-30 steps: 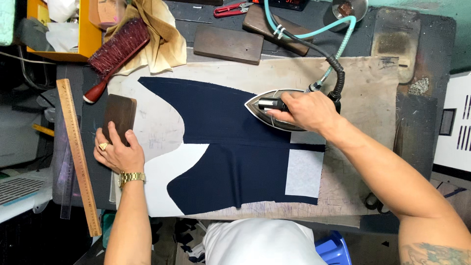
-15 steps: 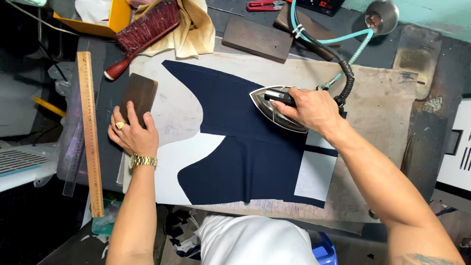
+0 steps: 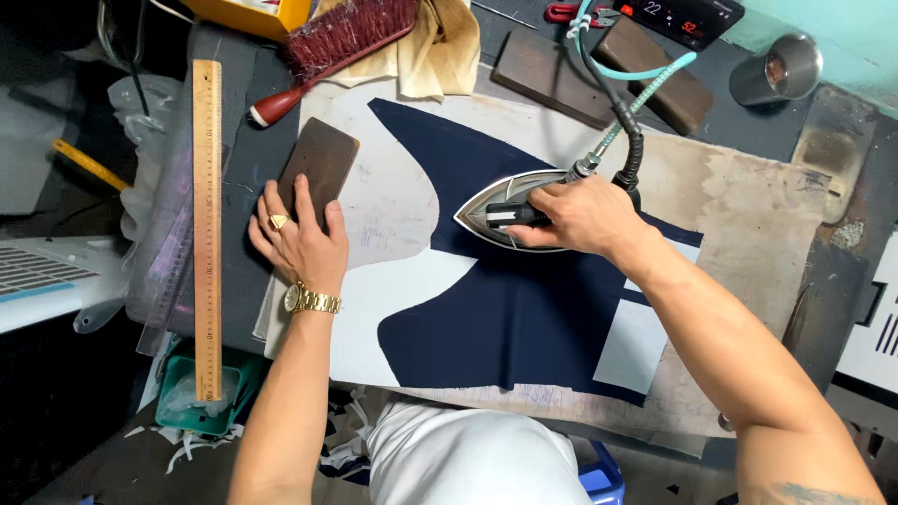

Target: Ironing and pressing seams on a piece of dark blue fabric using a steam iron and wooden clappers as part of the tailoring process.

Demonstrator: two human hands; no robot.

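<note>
Your right hand (image 3: 585, 217) grips the iron (image 3: 510, 213), flat on the navy cloth (image 3: 505, 309) mid-tabletop, pressing it. Your left hand (image 3: 301, 245) rests open on the wooden block (image 3: 320, 161), kept ready beside.

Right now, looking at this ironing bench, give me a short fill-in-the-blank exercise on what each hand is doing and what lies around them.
1. The right hand grips the handle of the ____, which sits on the navy fabric.
2. The left hand rests on a dark wooden ____ at the edge of the pressing pad.
3. The long wooden ____ lies left of the left hand.
4. The red-handled ____ lies beyond the left hand, on a tan cloth.

Missing words: iron; block; ruler; brush
</note>
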